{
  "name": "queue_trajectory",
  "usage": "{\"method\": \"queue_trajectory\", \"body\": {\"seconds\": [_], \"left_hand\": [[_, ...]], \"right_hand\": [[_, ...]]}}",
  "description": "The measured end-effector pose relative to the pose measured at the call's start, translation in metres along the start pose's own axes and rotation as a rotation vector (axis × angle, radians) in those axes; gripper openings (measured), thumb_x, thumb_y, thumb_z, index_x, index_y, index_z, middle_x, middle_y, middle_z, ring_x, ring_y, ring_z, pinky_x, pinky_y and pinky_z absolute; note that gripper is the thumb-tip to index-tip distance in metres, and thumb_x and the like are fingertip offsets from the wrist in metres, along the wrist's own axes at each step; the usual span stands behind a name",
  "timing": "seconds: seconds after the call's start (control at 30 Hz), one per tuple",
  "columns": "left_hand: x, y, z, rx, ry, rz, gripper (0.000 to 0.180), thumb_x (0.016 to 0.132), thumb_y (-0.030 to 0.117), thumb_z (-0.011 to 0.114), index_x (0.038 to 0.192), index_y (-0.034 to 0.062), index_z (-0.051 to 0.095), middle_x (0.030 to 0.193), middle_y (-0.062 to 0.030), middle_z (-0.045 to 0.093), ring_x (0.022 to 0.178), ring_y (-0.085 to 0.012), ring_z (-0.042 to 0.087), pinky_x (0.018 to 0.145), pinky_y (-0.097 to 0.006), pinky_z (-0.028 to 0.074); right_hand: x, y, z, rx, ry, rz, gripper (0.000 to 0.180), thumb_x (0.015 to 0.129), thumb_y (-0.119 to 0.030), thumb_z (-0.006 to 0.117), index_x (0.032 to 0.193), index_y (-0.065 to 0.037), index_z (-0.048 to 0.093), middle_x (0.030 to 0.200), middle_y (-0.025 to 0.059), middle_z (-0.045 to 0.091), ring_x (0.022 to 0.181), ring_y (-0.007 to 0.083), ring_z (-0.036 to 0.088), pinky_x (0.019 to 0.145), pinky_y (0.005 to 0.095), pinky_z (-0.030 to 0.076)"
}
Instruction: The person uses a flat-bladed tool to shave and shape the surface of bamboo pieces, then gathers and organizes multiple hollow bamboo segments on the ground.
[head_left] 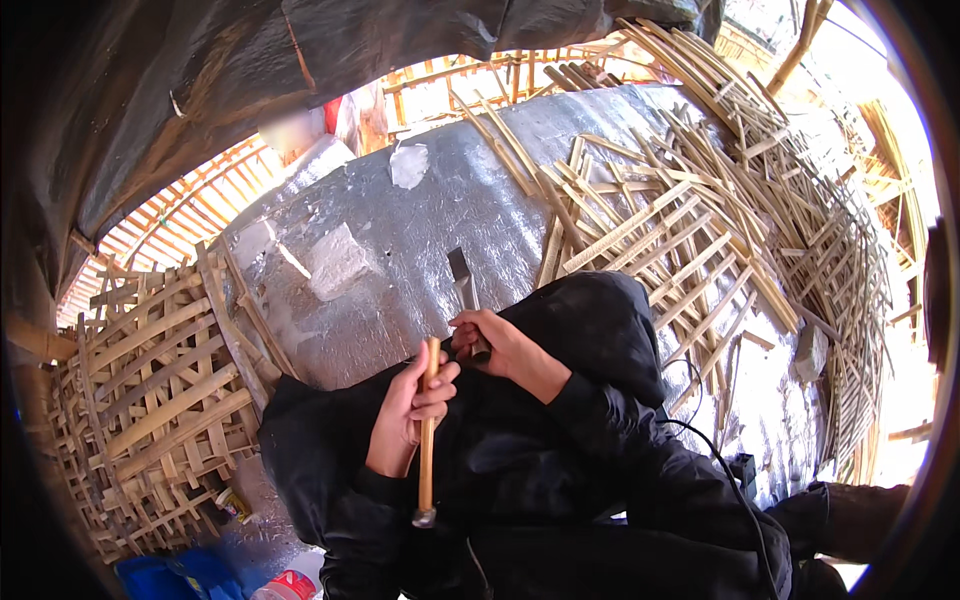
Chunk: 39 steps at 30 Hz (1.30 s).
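Observation:
My left hand [410,405] is wrapped round the light wooden handle of a hammer [426,460]. Its small metal head hangs at the lower end, over my dark clothing. Close beside it, my right hand [500,347] grips a flat-bladed tool that looks like a chisel [466,285]. The dark, square-ended blade points up and away from me, and the butt of its handle shows below my fingers. Both hands are held above my lap, near each other, with the tools apart.
A silvery sheet [430,210] covers the surface ahead, with a pale block [343,262] on it. Bamboo strips [690,230] pile up at right. Woven bamboo lattice [160,400] stands at left. A dark tarp [230,80] hangs overhead. A cable [728,468] runs along my right side.

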<state>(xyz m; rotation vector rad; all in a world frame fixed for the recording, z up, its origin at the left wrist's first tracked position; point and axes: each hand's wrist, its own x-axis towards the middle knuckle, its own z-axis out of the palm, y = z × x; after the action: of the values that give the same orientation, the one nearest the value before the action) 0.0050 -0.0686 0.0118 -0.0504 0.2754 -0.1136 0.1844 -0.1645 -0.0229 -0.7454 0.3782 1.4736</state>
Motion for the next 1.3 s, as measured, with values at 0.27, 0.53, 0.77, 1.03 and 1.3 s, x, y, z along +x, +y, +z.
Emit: {"method": "queue_trajectory", "body": {"seconds": [0.27,0.53,0.77,1.03,1.3], "left_hand": [[0.008,0.010,-0.031,0.443,0.322,0.176,0.022,0.104,0.034,0.058,0.105,0.0126,0.050,0.079,-0.0087,0.056,0.051,-0.0113,0.047,0.044,-0.024,0.037],[0.010,-0.001,-0.010,0.682,0.295,0.252,0.022,0.105,0.027,0.057,0.115,0.0101,0.046,0.081,-0.0108,0.058,0.053,-0.0134,0.051,0.047,-0.027,0.042],[0.001,0.006,-0.020,0.665,0.282,0.279,0.019,0.106,0.025,0.055,0.116,0.0105,0.046,0.080,-0.0104,0.059,0.053,-0.0129,0.053,0.046,-0.027,0.042],[0.006,0.006,-0.018,0.687,0.287,0.261,0.016,0.107,0.026,0.054,0.115,0.0133,0.047,0.082,-0.0099,0.059,0.054,-0.0115,0.049,0.046,-0.025,0.039],[0.012,0.003,-0.023,0.703,0.323,0.243,0.016,0.107,0.025,0.053,0.114,0.0119,0.048,0.082,-0.0097,0.058,0.054,-0.0112,0.049,0.047,-0.024,0.040]], "right_hand": [[-0.017,-0.110,0.013,-0.190,0.078,-0.403,0.017,0.094,-0.009,0.064,0.081,-0.010,0.053,0.065,-0.0029,0.047,0.055,0.0099,0.048,0.053,0.0275,0.041],[-0.078,-0.283,-0.077,-1.043,0.964,-1.107,0.018,0.082,-0.013,0.066,0.079,0.004,0.061,0.068,0.0117,0.065,0.055,0.0231,0.065,0.051,0.0382,0.053],[-0.114,-0.247,-0.175,-1.562,1.570,-1.018,0.031,0.087,-0.017,0.062,0.104,0.008,0.065,0.094,0.0303,0.070,0.089,0.0462,0.070,0.075,0.0534,0.054],[-0.146,-0.228,-0.255,-1.851,1.611,-0.889,0.022,0.093,-0.009,0.051,0.111,0.003,0.055,0.099,0.0261,0.070,0.096,0.0469,0.070,0.079,0.0565,0.055],[-0.160,-0.248,-0.273,-1.833,1.597,-0.781,0.028,0.091,-0.013,0.056,0.116,-0.001,0.059,0.099,0.0288,0.070,0.101,0.0463,0.068,0.081,0.0555,0.055]]}}
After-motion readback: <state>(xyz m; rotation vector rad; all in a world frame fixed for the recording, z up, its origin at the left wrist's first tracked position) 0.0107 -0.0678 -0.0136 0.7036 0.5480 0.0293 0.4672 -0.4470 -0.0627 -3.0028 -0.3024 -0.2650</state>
